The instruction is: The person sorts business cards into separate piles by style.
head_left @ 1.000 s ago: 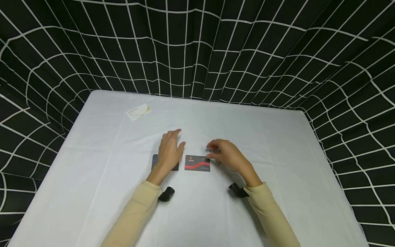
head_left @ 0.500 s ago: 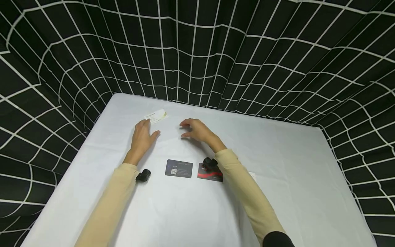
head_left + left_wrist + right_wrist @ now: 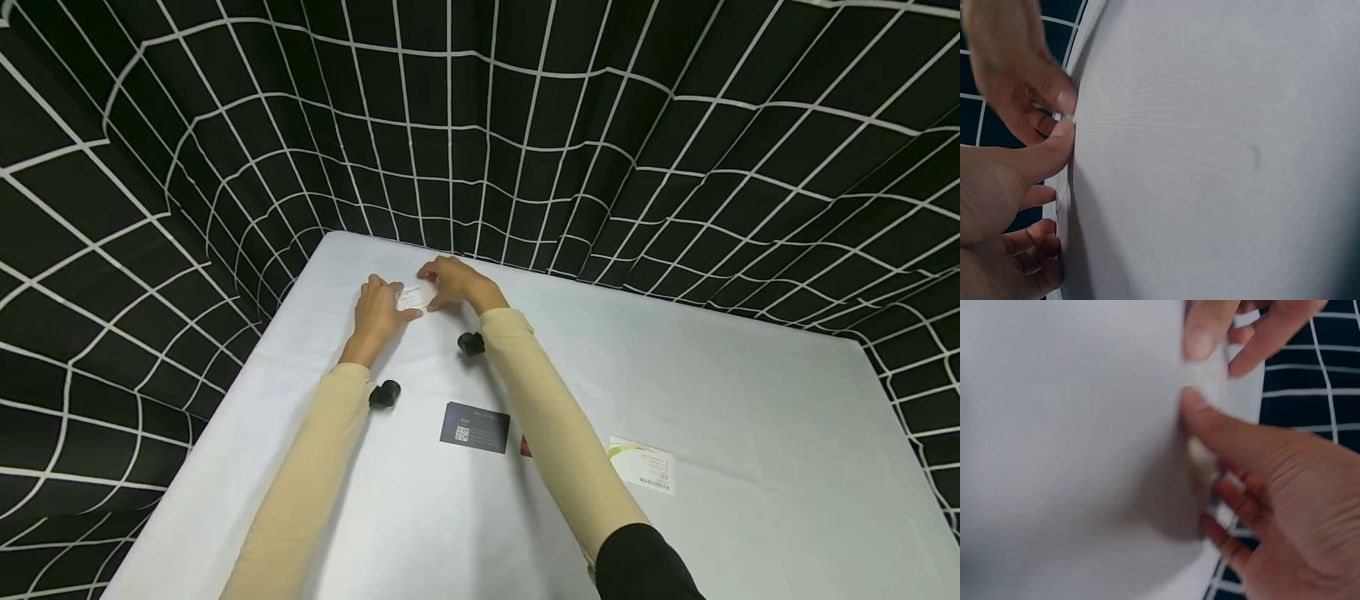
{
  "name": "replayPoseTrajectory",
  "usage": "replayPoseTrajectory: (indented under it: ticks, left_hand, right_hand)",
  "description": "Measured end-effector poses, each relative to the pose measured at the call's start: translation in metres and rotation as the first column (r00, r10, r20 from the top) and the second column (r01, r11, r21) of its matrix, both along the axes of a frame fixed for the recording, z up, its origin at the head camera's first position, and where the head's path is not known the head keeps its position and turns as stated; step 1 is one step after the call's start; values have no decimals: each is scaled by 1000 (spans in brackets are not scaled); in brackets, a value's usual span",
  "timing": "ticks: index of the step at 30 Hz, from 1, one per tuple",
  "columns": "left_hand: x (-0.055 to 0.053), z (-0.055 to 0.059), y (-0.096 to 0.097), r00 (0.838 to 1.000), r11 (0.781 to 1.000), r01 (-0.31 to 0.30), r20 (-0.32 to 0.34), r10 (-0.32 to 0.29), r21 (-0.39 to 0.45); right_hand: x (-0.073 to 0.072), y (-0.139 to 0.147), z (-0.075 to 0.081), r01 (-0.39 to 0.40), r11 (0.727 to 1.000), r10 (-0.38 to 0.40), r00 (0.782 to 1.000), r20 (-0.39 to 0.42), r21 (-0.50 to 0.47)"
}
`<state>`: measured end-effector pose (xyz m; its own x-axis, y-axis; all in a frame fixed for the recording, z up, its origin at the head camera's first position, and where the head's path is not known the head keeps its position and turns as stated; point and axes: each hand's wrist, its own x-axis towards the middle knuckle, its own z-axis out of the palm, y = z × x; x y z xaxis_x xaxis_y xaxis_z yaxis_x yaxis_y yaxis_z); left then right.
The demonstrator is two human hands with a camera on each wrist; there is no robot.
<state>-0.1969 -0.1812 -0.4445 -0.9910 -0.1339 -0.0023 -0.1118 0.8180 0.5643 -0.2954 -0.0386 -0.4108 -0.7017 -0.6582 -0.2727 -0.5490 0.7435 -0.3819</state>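
A white business card (image 3: 414, 297) with printed lines lies near the far left part of the white table, between both hands. My left hand (image 3: 377, 308) holds it at its left side, thumb toward the near edge and fingers toward the far edge. On the opposite side my right hand (image 3: 459, 283) grips the card the same way, thumb and fingers around its right end. The left wrist view shows the left thumb (image 3: 1054, 147) close to the fingertips of the other hand. In the right wrist view the right thumb (image 3: 1200, 409) and curled fingers bracket the card's end.
Dark business cards (image 3: 475, 427) with a QR code lie mid-table. A red-and-black card (image 3: 525, 447) is mostly hidden under the right sleeve (image 3: 555, 417). Another white card (image 3: 645, 467) with a green curve lies right of it. A black gridded curtain (image 3: 525, 125) rises behind the table.
Both hands have moved from around the dark cards to the white card at the far left and taken hold of it. The head view has shifted, uncovering the white card at the right.
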Motion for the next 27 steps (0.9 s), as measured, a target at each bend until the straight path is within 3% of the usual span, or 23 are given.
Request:
replayPoseTrajectory:
  ticks: [5,9,12,14,15,18,21,23,27]
  left_hand:
    - [-2,10,1,999,997,-37,-8,38,60]
    - [-4,10,0,998,992,-54,-17,56,111]
    - [-6,7,0,994,975,-67,-69,84,214]
    - [-7,5,0,989,949,-63,-109,101,310]
    - [-8,4,0,986,933,-62,-126,113,354]
    - [-7,5,-2,980,854,-73,-122,158,515]
    - [-6,5,-6,979,756,-119,-52,199,643]
    - [-5,3,-9,979,678,-164,35,200,717]
    - [0,-3,-13,967,535,-253,198,158,806]
  right_hand:
    - [2,-14,22,39,992,-43,999,27,122]
    - [4,-15,23,48,994,-51,998,27,95]
    - [4,-10,15,66,995,-63,997,52,-69]
    - [3,-3,6,139,969,-119,987,107,-203]
    - [2,1,1,196,943,-159,976,152,-271]
    - [2,13,-11,387,824,-283,914,291,-413]
    - [5,21,-17,537,708,-343,829,442,-458]
    - [8,25,-18,605,656,-347,772,532,-451]
    - [17,31,-20,728,562,-334,635,697,-394]
